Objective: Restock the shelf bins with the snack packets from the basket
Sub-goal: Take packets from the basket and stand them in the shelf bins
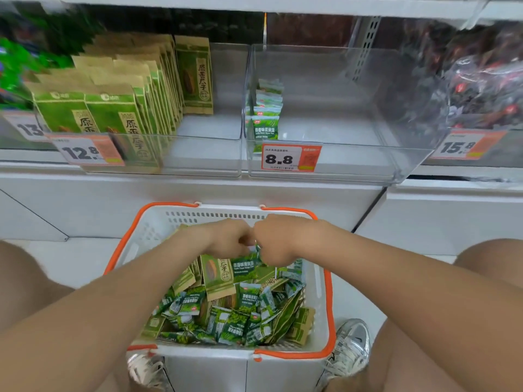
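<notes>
Spanning the top: white shelf carrying clear bins. Left bin, about half filled with tall kraft packs. Right bin, one short row of pea packets against its left wall. Basket, white with orange handles, on the floor below, holding a mixed heap. Right hand grips a green packet atop the heap. Left hand is curled, knuckles touching the right; grip not discernible.

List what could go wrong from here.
Kraft seed bags lie mixed among the green pea packets in the basket, so the left hand and right hand, both gripping there, may lift a wrong one. The short pea row in the right bin stands unsupported on one side; adding packets may topple it.
</notes>
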`<state>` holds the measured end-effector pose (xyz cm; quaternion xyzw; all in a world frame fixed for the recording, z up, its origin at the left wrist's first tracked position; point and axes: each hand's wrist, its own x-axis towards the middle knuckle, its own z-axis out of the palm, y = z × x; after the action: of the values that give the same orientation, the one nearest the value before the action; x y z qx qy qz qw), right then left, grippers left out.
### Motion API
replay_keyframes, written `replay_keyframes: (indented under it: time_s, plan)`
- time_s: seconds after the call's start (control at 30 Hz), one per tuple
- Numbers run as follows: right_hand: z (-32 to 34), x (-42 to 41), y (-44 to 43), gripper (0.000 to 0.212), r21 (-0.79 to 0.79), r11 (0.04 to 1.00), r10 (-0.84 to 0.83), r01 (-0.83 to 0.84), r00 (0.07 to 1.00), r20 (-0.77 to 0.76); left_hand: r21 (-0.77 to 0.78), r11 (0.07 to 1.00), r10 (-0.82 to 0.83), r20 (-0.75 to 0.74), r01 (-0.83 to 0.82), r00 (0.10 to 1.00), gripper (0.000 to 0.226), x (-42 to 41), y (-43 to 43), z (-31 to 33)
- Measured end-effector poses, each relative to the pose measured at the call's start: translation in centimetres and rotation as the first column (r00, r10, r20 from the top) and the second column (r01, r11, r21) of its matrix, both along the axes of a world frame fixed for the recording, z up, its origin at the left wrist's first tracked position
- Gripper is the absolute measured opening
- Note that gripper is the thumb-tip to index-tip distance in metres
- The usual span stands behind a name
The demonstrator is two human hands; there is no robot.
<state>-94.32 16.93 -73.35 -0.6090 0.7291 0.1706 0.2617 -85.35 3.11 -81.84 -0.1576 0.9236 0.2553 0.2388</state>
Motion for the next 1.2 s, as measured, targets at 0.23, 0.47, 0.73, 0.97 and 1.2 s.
replay_keyframes:
  time_s: [0.23, 0.47, 0.73, 0.97, 1.2]
  plan:
    - [3.8, -2.5, 0.0, 0.036, -0.097, 0.853, -0.443, 0.513, 0.809, 0.387, 0.333, 0.925, 0.285, -0.285, -0.184, 0.915, 0.004, -0.4, -0.2, 9.4]
    - [6.3, -3.2, 0.3, 0.022, -0.255, 0.492, -0.411, 0.832, 0.48, 0.775, 0.517, 0.791, 0.611, -0.64, -0.328, 0.465, 0.017, -0.3, 0.9, 14.6]
    - [9.6, -5.8, -0.9, 0.014, -0.576, 0.138, -0.267, 0.806, 0.59, 0.762, 0.14, 0.855, 0.305, -0.914, -0.499, 0.267, 0.024, -1.5, 0.1, 14.1]
    - [8.9, -10.6, -4.3, 0.039, -0.731, 0.265, -0.462, 0.629, 0.748, 0.477, 0.049, 0.874, 0.281, -0.863, -0.484, 0.42, 0.066, -3.5, -0.8, 12.9]
    - [8.1, -11.9, -7.3, 0.036, -0.42, 0.561, -0.597, 0.714, 0.7, 0.392, 0.029, 0.852, 0.289, -0.858, -0.522, 0.424, 0.066, -4.9, -1.9, 13.2]
